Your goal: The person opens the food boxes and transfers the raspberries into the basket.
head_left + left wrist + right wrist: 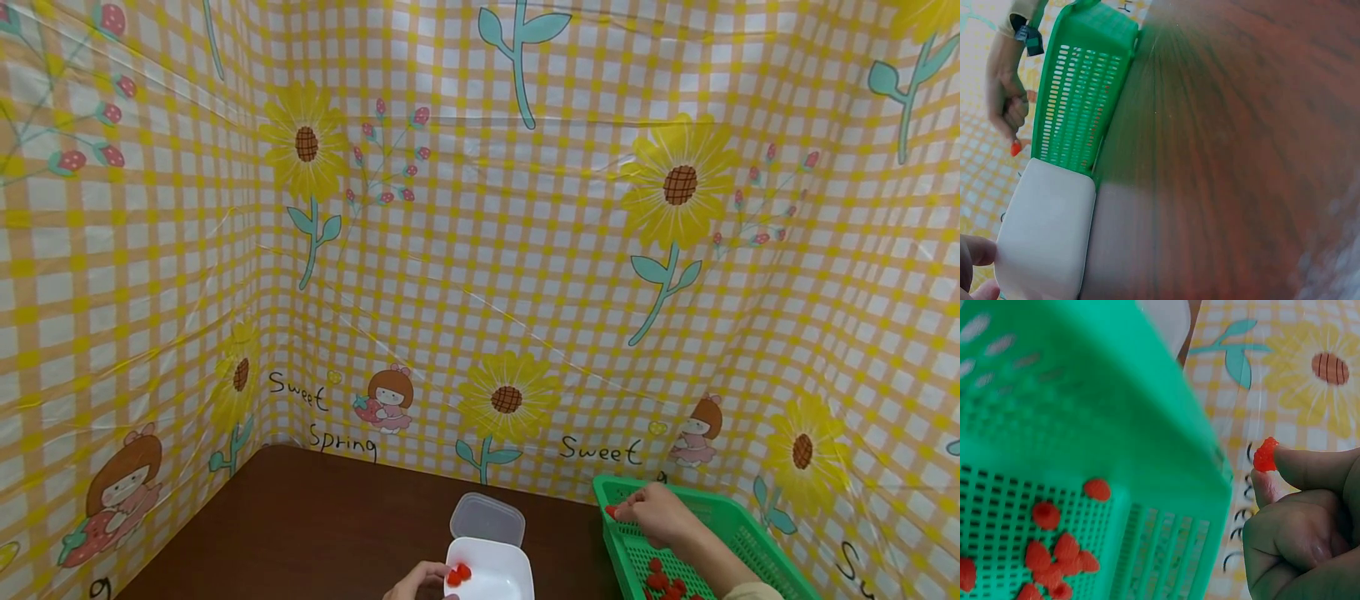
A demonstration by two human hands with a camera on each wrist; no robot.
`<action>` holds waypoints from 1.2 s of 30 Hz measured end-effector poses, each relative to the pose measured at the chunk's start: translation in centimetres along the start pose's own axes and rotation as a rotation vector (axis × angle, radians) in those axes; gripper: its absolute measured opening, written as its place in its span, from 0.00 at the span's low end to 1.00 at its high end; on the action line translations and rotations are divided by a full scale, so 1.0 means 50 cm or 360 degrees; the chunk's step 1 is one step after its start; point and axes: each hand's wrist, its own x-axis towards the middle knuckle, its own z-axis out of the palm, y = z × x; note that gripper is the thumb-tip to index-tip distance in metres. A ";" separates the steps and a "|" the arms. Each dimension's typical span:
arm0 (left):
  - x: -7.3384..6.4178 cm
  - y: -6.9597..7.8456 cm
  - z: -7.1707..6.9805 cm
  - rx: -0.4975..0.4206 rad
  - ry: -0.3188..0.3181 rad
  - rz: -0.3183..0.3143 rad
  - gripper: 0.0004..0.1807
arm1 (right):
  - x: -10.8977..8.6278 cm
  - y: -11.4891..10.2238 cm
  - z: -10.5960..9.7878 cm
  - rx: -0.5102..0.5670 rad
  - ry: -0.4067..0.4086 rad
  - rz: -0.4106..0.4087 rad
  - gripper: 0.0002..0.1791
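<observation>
My right hand (660, 517) pinches a red raspberry (1266, 455) between thumb and forefinger, with the other fingers curled in. It is above the left rim of a green plastic basket (617, 550). Several more raspberries (1046, 515) lie on the basket's slotted floor. At the front of the table, my left hand (417, 582) grips the left side of a white container (501, 575), with fingertips (982, 250) against its wall. Two red raspberries (458, 573) sit inside it, near that hand. Only the container's outer side shows in the left wrist view.
A translucent lid (487, 520) lies just behind the white container on the dark brown wooden table (337, 517). Checked cloth (465, 250) with printed sunflowers hangs behind and along both sides. The basket stands at the right, close to the cloth.
</observation>
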 end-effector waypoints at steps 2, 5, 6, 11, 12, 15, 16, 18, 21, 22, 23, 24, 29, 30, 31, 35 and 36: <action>-0.001 -0.002 0.001 -0.0018 -0.0005 0.0006 0.20 | -0.001 0.013 -0.013 0.0003 -0.0017 -0.0004 0.11; -0.001 -0.001 0.001 -0.0071 -0.0028 -0.0017 0.20 | -0.002 0.031 -0.031 0.0006 -0.0036 -0.0010 0.13; -0.001 0.000 0.001 -0.0082 -0.0034 -0.0028 0.20 | -0.002 0.037 -0.035 0.0009 -0.0036 0.0000 0.13; 0.000 0.000 -0.001 -0.0069 -0.0041 -0.0026 0.21 | 0.003 0.066 -0.049 0.0017 -0.0057 0.0071 0.11; -0.001 0.000 -0.001 -0.0053 -0.0039 -0.0021 0.20 | 0.004 0.072 -0.050 0.0010 -0.0056 0.0088 0.13; 0.000 -0.003 -0.001 -0.0006 -0.0031 0.0015 0.19 | 0.003 0.090 -0.052 -0.0018 -0.0026 0.0159 0.18; 0.001 -0.005 0.000 0.0011 -0.0024 0.0021 0.19 | 0.003 0.096 -0.053 -0.0026 -0.0028 0.0173 0.20; 0.002 -0.006 0.001 0.0042 -0.0007 0.0032 0.19 | 0.001 0.107 -0.055 -0.0064 -0.0036 0.0194 0.26; 0.002 -0.006 0.002 0.0051 -0.0002 0.0029 0.19 | 0.000 0.125 -0.059 -0.0095 -0.0044 0.0225 0.28; 0.001 -0.006 0.003 0.0050 -0.0004 0.0024 0.19 | 0.001 0.132 -0.060 -0.0106 -0.0056 0.0231 0.27; 0.001 -0.005 0.002 0.0039 -0.0010 0.0017 0.19 | 0.003 0.140 -0.062 -0.0111 -0.0067 0.0249 0.27; 0.001 -0.005 0.002 0.0031 -0.0016 0.0009 0.19 | 0.006 0.148 -0.064 -0.0113 -0.0090 0.0268 0.26; 0.000 0.000 -0.001 -0.0024 -0.0039 -0.0020 0.19 | 0.019 0.183 -0.069 -0.0165 -0.0212 0.0315 0.26; 0.000 0.001 -0.001 -0.0022 -0.0037 -0.0020 0.19 | 0.022 0.191 -0.071 -0.0183 -0.0248 0.0318 0.25; 0.000 0.001 -0.001 -0.0021 -0.0035 -0.0018 0.19 | 0.025 0.197 -0.072 -0.0208 -0.0268 0.0318 0.26; 0.000 -0.001 0.000 0.0010 -0.0016 -0.0006 0.19 | 0.056 0.246 -0.083 -0.0223 -0.0436 0.0295 0.17; 0.000 -0.001 0.001 0.0013 -0.0013 -0.0003 0.19 | 0.058 0.252 -0.085 -0.0222 -0.0463 0.0291 0.13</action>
